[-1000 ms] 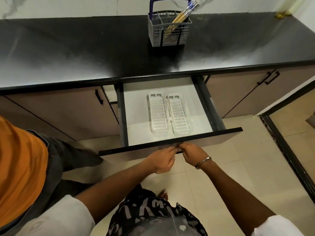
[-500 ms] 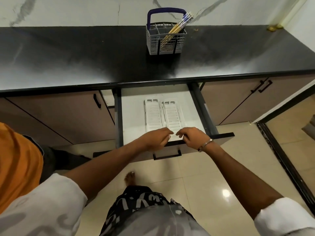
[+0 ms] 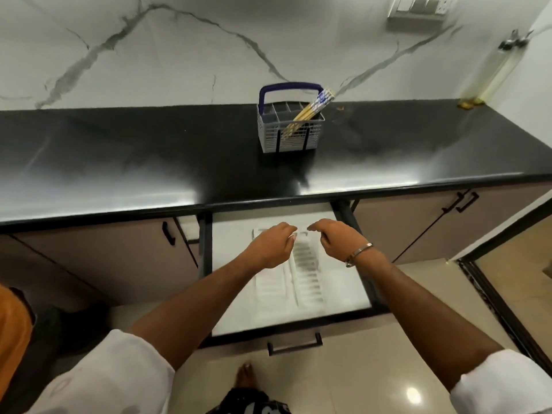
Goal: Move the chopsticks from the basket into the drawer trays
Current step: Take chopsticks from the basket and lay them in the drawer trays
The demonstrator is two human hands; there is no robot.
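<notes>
A grey slotted basket (image 3: 289, 138) with a blue handle stands on the black counter near the wall. Several wooden chopsticks (image 3: 310, 110) with blue-patterned tops lean out of it to the right. Below the counter, the drawer (image 3: 233, 294) is pulled out. Two white slotted trays (image 3: 307, 282) lie side by side in it. My left hand (image 3: 270, 245) and my right hand (image 3: 336, 239) hover above the far ends of the trays, fingers loosely curled, holding nothing. A metal bangle is on my right wrist.
The black counter (image 3: 119, 162) runs the full width under a marble wall. Closed cabinet doors with black handles (image 3: 461, 201) flank the drawer. Another person in orange (image 3: 12, 333) is at the lower left. My bare foot (image 3: 245, 377) is on the tiled floor.
Both hands have let go of the drawer's front edge and risen over the trays, toward the counter. The view has tilted up, and the wall and switches show.
</notes>
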